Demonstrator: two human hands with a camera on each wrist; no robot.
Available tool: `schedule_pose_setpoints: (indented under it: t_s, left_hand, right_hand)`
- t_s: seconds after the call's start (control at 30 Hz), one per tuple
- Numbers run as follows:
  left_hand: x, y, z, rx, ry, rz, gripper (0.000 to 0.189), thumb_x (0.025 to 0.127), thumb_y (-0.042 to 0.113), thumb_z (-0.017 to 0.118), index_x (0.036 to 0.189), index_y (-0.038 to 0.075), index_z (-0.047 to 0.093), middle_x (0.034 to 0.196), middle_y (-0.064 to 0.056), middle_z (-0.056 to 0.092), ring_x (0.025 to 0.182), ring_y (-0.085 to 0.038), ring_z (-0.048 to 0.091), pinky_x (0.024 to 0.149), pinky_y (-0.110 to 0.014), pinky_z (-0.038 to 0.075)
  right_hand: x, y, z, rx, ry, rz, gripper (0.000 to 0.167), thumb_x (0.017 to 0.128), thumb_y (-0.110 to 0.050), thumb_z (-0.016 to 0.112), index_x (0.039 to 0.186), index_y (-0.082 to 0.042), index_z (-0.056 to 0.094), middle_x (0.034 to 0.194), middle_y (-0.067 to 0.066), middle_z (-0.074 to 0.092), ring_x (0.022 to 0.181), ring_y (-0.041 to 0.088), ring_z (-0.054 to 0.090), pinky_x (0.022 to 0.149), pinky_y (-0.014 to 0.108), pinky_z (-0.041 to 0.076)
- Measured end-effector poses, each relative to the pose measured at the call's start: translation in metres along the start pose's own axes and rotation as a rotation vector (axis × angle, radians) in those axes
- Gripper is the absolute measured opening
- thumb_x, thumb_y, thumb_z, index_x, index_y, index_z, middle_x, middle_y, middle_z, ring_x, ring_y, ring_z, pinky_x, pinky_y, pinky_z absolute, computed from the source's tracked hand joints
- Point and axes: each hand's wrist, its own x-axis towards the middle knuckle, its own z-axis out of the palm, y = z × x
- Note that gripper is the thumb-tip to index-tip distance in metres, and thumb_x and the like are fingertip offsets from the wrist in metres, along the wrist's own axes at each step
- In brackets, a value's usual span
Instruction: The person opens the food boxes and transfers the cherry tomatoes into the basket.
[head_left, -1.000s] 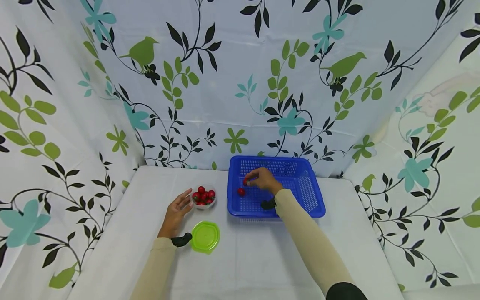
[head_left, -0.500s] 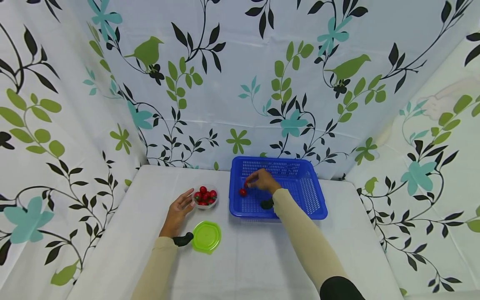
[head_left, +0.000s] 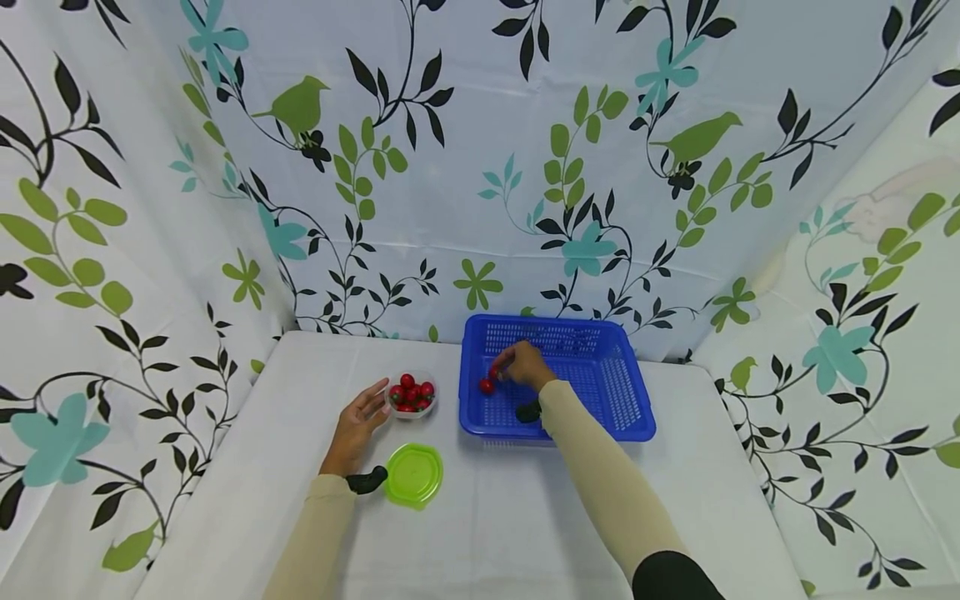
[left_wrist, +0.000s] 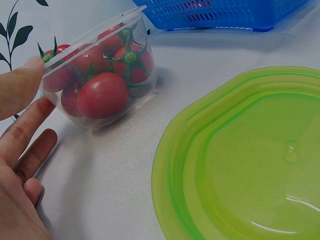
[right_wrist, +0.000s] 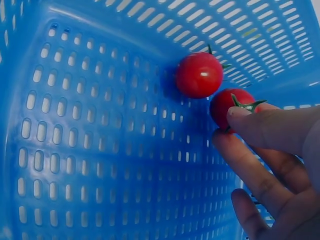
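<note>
In the right wrist view my right hand [right_wrist: 272,165] pinches a cherry tomato [right_wrist: 221,107] between thumb and fingers, inside the blue basket [head_left: 617,421]. Right beside it lies a second red cherry tomato [right_wrist: 199,75] with a green stem, also visible in the head view. On the table to the left stands a clear plastic container [head_left: 411,416] filled with several tomatoes [left_wrist: 102,95]. My left hand [head_left: 356,427] is at its left side, thumb tip at the rim and a loosely extended finger against the wall. A green lid [left_wrist: 240,165] lies flat near my left wrist.
The slotted basket stands at the back of the white-covered table [head_left: 480,525], close to a patterned curtain [head_left: 450,167]. More patterned cloth hangs along both sides. The container and the lid [head_left: 414,477] are left of the basket.
My right hand has lowered slightly, bringing its tomato nearer to the other one in the basket. The left hand keeps its place at the container. The head view has shifted a little.
</note>
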Motion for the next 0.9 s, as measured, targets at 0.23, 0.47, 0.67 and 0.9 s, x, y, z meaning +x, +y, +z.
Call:
schedule_pose_setpoints:
  t_s: [0.23,0.47,0.67,0.9]
  left_hand:
    - [-0.004,0.002,0.004,0.007,-0.008,0.001,0.063,0.105,0.013,0.067,0.163,0.023,0.045,0.168,-0.013,0.044,0.158,-0.029,0.036,0.094,-0.004,0.046]
    - [-0.003,-0.002,0.003,-0.018,-0.004,0.005,0.063,0.105,0.012,0.067,0.163,0.02,0.045,0.166,-0.01,0.047,0.156,-0.027,0.039,0.095,-0.005,0.047]
    - [-0.002,-0.005,0.001,0.013,-0.007,-0.01,0.063,0.106,0.015,0.067,0.163,0.024,0.044,0.167,-0.006,0.047,0.156,-0.025,0.039,0.111,-0.018,0.048]
    - [0.002,-0.004,-0.001,0.027,-0.007,-0.006,0.063,0.104,0.02,0.071,0.161,0.03,0.047,0.167,-0.005,0.047,0.157,-0.024,0.04,0.121,-0.032,0.044]
  right_hand:
    - [0.0,0.006,0.005,-0.023,0.015,0.026,0.031,0.084,0.007,0.081,0.111,-0.008,0.082,0.114,0.01,0.081,0.119,0.032,0.072,0.113,0.05,0.052]
    - [-0.003,0.009,0.003,-0.019,0.013,-0.024,0.031,0.083,0.005,0.084,0.112,-0.006,0.082,0.116,0.01,0.081,0.117,0.031,0.073,0.111,0.049,0.054]
    - [-0.011,0.008,-0.006,0.012,0.022,-0.037,0.032,0.086,0.002,0.083,0.117,-0.004,0.08,0.12,0.012,0.079,0.118,0.031,0.071,0.107,0.05,0.056]
    - [-0.017,0.0,-0.016,0.056,0.08,-0.106,0.029,0.09,-0.004,0.081,0.118,-0.006,0.079,0.122,0.009,0.078,0.121,0.03,0.07,0.109,0.05,0.055]
